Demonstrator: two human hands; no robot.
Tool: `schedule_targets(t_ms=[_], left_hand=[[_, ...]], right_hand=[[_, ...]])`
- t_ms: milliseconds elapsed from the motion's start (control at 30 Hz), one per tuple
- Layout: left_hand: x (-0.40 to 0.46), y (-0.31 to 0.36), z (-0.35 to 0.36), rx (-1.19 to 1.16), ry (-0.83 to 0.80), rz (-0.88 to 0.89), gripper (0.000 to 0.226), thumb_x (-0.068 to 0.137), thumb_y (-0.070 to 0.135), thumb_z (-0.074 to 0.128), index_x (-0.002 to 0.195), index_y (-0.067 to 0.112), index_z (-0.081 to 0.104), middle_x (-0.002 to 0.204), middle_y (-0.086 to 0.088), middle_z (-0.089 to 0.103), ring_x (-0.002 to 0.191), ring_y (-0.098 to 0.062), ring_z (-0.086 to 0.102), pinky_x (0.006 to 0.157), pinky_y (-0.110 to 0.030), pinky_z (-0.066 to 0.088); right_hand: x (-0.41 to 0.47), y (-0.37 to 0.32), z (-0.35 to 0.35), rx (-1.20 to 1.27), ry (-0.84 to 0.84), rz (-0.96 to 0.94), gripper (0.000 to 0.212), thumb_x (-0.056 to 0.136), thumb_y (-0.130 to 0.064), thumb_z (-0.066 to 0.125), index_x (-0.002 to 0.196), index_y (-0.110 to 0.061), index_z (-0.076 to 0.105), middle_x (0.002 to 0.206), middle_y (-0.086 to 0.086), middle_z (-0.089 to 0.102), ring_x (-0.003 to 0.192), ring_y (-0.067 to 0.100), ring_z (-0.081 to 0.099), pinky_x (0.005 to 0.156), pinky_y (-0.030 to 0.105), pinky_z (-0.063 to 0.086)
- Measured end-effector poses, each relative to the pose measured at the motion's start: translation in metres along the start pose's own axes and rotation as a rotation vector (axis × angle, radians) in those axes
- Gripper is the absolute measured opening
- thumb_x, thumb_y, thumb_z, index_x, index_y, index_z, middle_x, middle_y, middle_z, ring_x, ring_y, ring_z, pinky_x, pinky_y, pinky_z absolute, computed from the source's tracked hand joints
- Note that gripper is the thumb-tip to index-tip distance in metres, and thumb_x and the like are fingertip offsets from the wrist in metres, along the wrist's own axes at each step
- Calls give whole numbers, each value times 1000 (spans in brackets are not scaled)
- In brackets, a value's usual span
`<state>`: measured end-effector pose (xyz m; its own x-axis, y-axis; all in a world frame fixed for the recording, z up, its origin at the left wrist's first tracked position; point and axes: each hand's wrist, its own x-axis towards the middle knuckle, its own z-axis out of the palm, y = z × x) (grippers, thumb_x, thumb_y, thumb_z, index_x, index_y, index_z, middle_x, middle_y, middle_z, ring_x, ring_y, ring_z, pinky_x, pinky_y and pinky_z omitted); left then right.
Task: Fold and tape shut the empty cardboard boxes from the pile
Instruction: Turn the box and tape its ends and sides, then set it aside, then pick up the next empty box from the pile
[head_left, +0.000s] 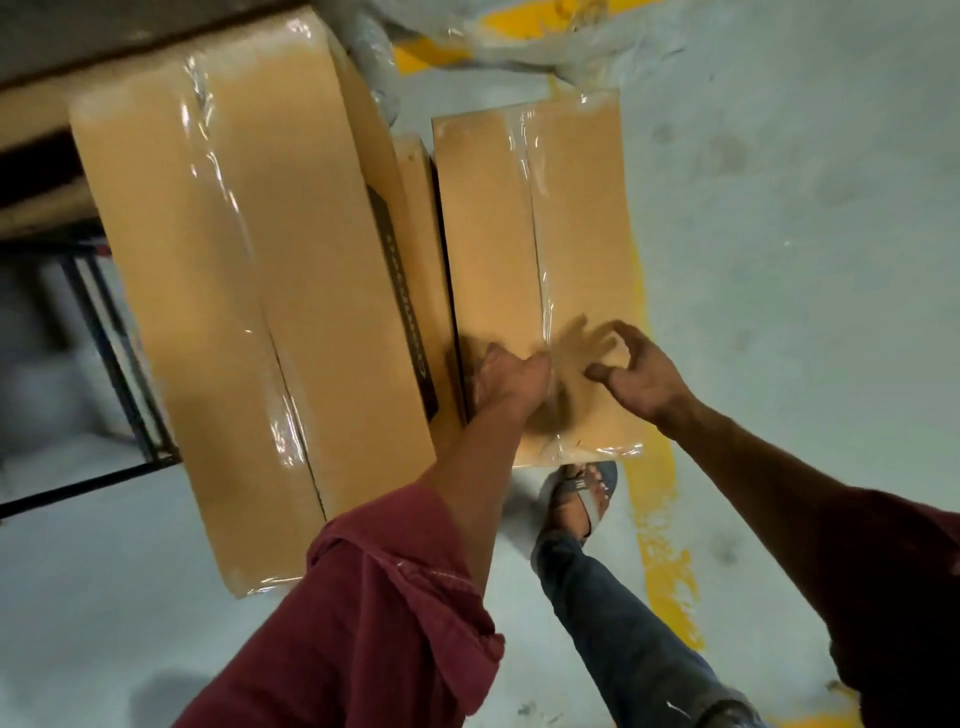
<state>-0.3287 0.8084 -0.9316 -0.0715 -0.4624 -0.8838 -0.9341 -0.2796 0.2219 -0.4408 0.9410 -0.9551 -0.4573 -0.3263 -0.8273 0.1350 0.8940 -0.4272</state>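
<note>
A closed cardboard box (483, 234) stands on the floor in front of me, with a strip of clear tape (535, 208) running along its centre seam. My left hand (511, 379) rests on the near end of that seam, fingers bent down onto the tape. My right hand (639, 374) hovers just above the box's near right part with its fingers loosely curled and nothing visible in it. To the left stands a larger, taller box (311, 260), shut and taped along its seam.
A narrow box (415, 208) sits between the two taped ones. My sandalled foot (582, 499) is at the near edge of the box. A yellow floor line (660, 545) runs on the right, crumpled plastic wrap (545, 41) lies at the back, and a dark metal frame (119, 364) is on the left.
</note>
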Motion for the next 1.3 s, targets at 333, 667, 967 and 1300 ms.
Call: schedule_targets(t_ms=[333,667,967,1300], left_hand=[[-260,8,-179,-3,-36,245,39,96,34,70,129,13,71,131,-7,69,121,-25,63,102,-30,49],[-408,-87,-431,-565,154,536,9,88,33,71,94,30,77,105,4,77,99,-19,73,89,-36,58],[-460,-252,-699,-723,333,745,23,96,2,62,86,18,74,88,-6,75,77,-20,69,53,-14,45],[-443,-313,-943,-829,530,705,17,96,8,60,89,13,74,89,-7,76,63,-16,66,56,-27,40]], right_hand=[[-288,-169,-31,-124,-82,-275,24,96,-23,64,118,-23,72,88,-9,71,85,12,65,76,22,44],[-472,-363,67,-415,-42,-690,24,97,-25,68,119,-20,74,112,-4,75,98,13,70,85,26,51],[-599,-551,278,-431,-48,-1003,18,93,-32,73,109,-26,78,103,-14,77,95,3,71,83,27,55],[-638,-726,366,-399,-24,-1169,15,93,-29,74,108,-30,76,102,-16,75,87,-9,68,81,15,55]])
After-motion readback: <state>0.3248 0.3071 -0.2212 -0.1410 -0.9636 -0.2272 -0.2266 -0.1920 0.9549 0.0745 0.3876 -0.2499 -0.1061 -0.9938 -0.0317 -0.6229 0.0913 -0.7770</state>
